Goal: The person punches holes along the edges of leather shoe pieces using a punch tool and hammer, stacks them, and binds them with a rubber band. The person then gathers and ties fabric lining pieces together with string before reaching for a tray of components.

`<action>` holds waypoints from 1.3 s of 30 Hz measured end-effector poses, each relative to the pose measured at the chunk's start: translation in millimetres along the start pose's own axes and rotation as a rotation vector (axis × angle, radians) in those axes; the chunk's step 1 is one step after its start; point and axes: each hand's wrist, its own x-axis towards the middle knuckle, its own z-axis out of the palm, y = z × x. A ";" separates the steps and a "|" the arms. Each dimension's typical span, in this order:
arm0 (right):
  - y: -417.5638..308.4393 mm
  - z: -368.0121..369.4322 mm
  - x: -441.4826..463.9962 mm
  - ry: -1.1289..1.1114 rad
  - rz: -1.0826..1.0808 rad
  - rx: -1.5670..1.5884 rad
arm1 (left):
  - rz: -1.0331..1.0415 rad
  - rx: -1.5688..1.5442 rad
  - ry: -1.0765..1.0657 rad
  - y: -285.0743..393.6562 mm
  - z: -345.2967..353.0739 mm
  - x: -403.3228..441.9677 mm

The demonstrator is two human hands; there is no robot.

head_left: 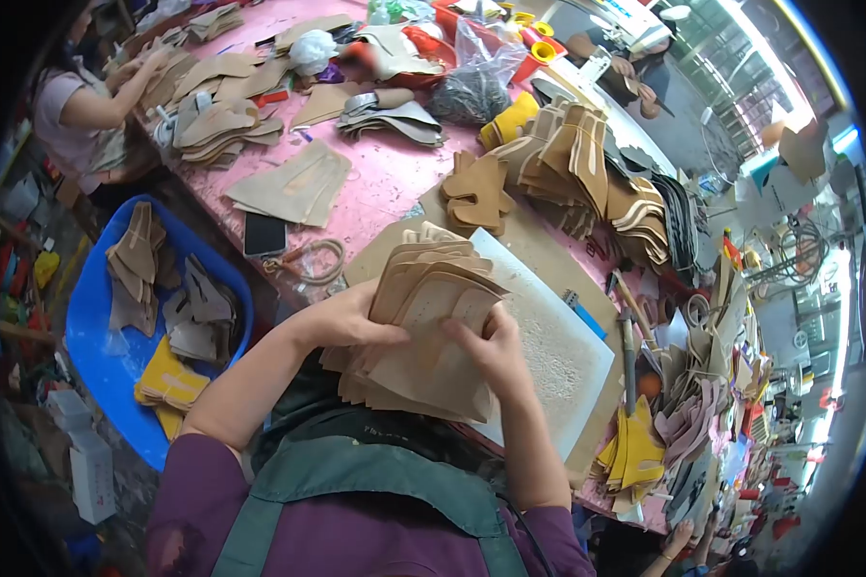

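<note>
A thick stack of tan leather pieces [428, 337] is held up in front of my body, over the near edge of the table. My left hand [361, 315] grips its left side, thumb across the top piece. On the right side my right hand [486, 341] holds the stack, its thumb on the top piece and its other fingers partly hidden. Behind and to the right of the stack lies a white board [558, 356] with a worn surface, on a brown sheet [385, 248].
A blue tub [91, 317] with leather pieces stands at the left. The pink table [385, 173] bears a phone [265, 235], a hammer [629, 361], brown pieces [476, 192] and yellow pieces [635, 447]. Another person [87, 115] works at the upper left.
</note>
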 end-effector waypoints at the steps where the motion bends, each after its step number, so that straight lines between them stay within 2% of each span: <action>1: 0.0 2.5 -4.1 0.027 -0.011 0.032 | 0.044 0.009 -0.005 0.6 -1.2 0.5; 2: 0.0 3.1 -8.9 0.037 -0.011 0.036 | 0.043 0.016 -0.014 -0.7 -4.0 2.3; 6: -7.4 5.5 -31.5 0.108 -0.291 -0.030 | 0.186 -0.119 -0.159 -19.3 -15.9 10.4; 9: -20.3 -13.2 -37.9 0.046 -0.217 0.068 | 0.174 -0.261 -0.131 -16.8 -12.5 11.4; 11: -15.5 -26.6 -33.4 0.157 0.034 0.334 | 0.171 -0.414 -0.100 -19.4 -8.4 8.2; 12: -10.8 -30.4 -29.4 0.134 0.036 0.326 | 0.178 -0.426 -0.080 -25.2 -7.5 6.3; 16: 11.6 -37.8 -0.3 0.139 0.071 0.615 | 0.090 -0.237 0.028 -48.3 -14.8 17.1; 22: -3.7 -29.0 11.0 -0.005 0.085 0.735 | 0.016 -0.387 0.059 -34.9 -11.7 10.2; 26: 7.8 4.7 22.1 -0.001 0.054 -0.115 | -0.069 -0.426 0.022 -4.8 -8.0 -0.1; 28: 8.0 4.9 21.9 0.016 0.051 -0.196 | -0.076 -0.472 0.162 -18.2 -5.0 10.6; 29: 8.7 5.3 20.6 0.003 0.034 -0.191 | -0.066 -0.467 0.180 -15.8 -5.2 10.7; 31: 10.2 -0.8 15.6 0.144 -0.071 -0.288 | -0.115 -0.150 0.091 -11.6 -5.3 11.6; 33: 11.4 -12.8 15.1 0.086 0.025 -0.072 | -0.104 -0.166 0.133 -10.3 -4.7 10.7; 34: 13.2 -18.8 20.5 0.075 0.010 -0.074 | -0.104 -0.186 0.160 -10.3 -4.3 9.7; 36: 17.5 -30.8 33.8 0.183 -0.119 0.147 | -0.104 -0.236 0.212 -12.1 -2.6 6.8; 39: -12.0 -25.8 67.0 0.231 -0.242 0.086 | -0.030 -0.398 0.265 -22.1 -12.8 -19.9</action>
